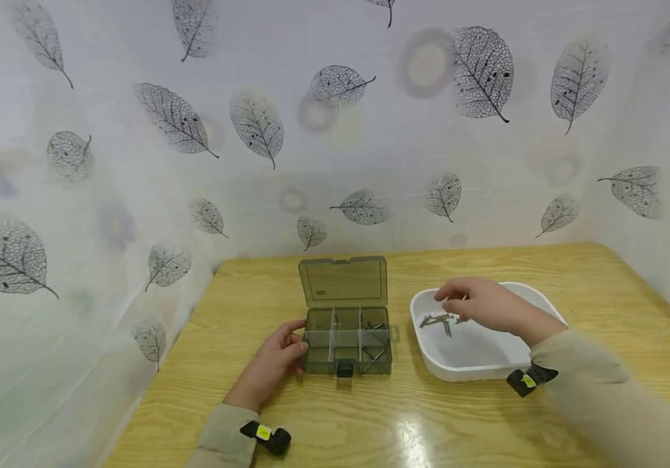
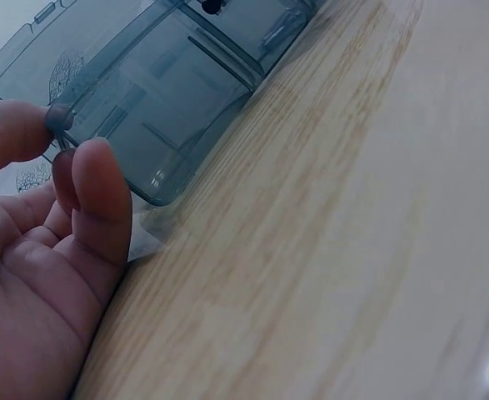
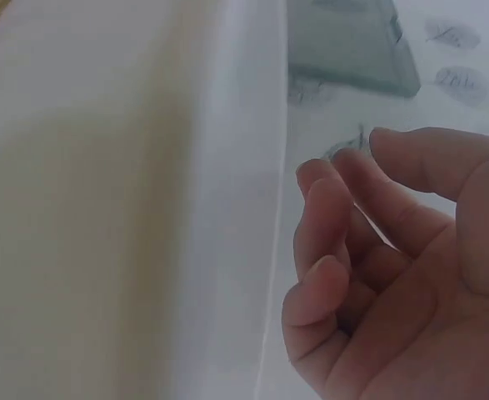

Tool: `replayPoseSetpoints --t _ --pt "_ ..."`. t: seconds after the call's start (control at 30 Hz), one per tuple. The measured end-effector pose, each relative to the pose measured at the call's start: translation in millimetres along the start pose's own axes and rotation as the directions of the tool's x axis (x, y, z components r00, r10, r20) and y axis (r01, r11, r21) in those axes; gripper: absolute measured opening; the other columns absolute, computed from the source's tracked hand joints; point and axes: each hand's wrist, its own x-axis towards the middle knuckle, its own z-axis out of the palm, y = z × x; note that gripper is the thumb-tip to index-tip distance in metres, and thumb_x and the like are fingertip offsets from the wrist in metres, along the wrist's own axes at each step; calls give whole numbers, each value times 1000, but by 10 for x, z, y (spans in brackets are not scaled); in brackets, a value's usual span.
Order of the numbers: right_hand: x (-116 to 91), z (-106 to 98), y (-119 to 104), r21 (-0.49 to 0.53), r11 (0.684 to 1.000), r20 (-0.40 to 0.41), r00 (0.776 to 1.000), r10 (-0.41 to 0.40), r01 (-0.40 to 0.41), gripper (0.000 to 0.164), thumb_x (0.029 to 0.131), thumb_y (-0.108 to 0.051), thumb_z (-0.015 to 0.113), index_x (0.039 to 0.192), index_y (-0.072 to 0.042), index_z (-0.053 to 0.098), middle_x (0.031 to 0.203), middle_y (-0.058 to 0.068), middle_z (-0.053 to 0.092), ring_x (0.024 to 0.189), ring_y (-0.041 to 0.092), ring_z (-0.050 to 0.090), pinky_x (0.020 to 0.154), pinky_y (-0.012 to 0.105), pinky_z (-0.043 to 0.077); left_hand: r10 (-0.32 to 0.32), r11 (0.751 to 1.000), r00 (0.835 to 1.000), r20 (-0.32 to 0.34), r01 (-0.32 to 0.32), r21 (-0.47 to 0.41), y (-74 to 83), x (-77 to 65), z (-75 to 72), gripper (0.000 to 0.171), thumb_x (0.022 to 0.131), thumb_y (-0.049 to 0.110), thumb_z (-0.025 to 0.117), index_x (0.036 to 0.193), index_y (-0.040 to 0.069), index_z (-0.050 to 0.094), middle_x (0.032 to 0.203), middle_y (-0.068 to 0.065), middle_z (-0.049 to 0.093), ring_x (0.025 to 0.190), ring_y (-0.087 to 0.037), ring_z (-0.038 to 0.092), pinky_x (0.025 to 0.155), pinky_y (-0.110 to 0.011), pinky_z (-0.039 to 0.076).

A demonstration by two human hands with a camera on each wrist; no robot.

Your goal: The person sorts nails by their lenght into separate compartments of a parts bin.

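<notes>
Left hand (image 1: 276, 357) — thumb and fingers pinch the left edge of compartment box (image 1: 319, 366). Right hand (image 1: 481, 307) — loosely curled, nothing visibly held, near screws (image 1: 447, 328) in white tray (image 1: 469, 374); step seemingly picking, next calling for a fingertip pinch.

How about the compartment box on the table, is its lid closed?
No, the lid stands raised at the back edge of the compartment box.
</notes>
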Motion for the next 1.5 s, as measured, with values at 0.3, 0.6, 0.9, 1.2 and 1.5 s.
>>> replayPoseSetpoints --t 0.3,0.6,0.9,1.2,1.5 --pt "-68 -152 453 -174 984 27 999 39 -34 34 100 -22 61 129 -5 66 106 4 69 79 14 60 70 35 48 -13 1000 1000 -6 13 4 -8 0 6 55 102 10 58 153 4 37 107 -15 51 81 -24 54 66 -35 56" --pt "-45 -88 746 -269 960 14 997 -74 75 35 94 -7 61 128 -5 69 129 13 65 109 28 63 104 59 42 -23 1000 1000 -2 23 8 19 0 6 56 102 10 59 153 5 37 107 -15 51 80 -24 55 67 -35 56" --pt "-35 -18 874 -219 974 34 998 -45 51 25 86 -4 67 109 -12 76 108 1 68 104 25 61 95 52 47 -28 1000 1000 1 28 9 26 -6 20 56 103 9 58 154 5 36 108 -15 51 79 -24 54 67 -35 56" --pt "-20 52 903 -169 985 36 998 52 -45 8 86 -17 77 92 -17 71 92 -6 65 86 15 56 83 39 46 -18 1000 1000 -3 18 16 23 6 3 55 103 10 58 153 5 37 108 -15 52 76 -23 55 66 -34 56" --pt "-39 52 862 -192 978 57 994 98 -85 8 84 -13 76 88 -13 69 85 -3 61 79 17 52 73 34 44 -19 1000 1000 -1 19 22 9 10 10 55 103 8 57 153 5 37 107 -15 52 73 -24 56 66 -34 56"
